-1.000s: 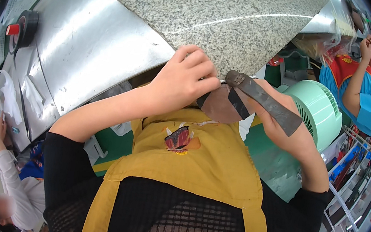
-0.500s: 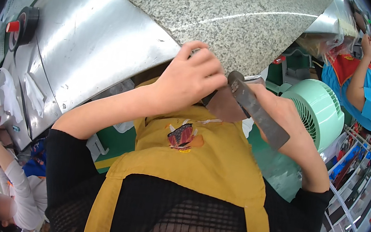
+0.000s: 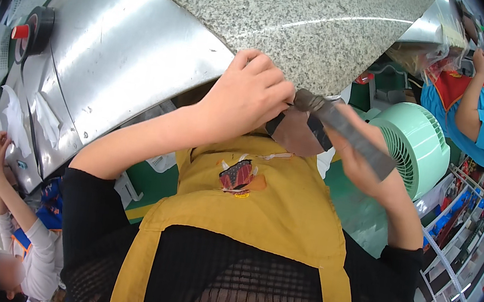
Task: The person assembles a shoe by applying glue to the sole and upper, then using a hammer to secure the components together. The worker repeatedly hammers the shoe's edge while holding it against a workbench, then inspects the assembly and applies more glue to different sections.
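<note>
Two hands at work on a brown-and-black piece beside a stone slab.
The left hand (image 3: 252,92), fingers bent and gathered, pinches the upper left edge of the brown-and-black piece (image 3: 296,135), which sits just below the near tip of the stone slab (image 3: 293,30), above the yellow apron (image 3: 246,212). The right hand (image 3: 365,177), blurred, is wrapped around a dark hammer-like tool (image 3: 353,131) that slants across it; a mint-green fan (image 3: 418,145) stands behind.

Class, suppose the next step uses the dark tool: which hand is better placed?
Probably the right hand: it appears to hold the dark tool, while the left hand is at the edge of the brown piece.
</note>
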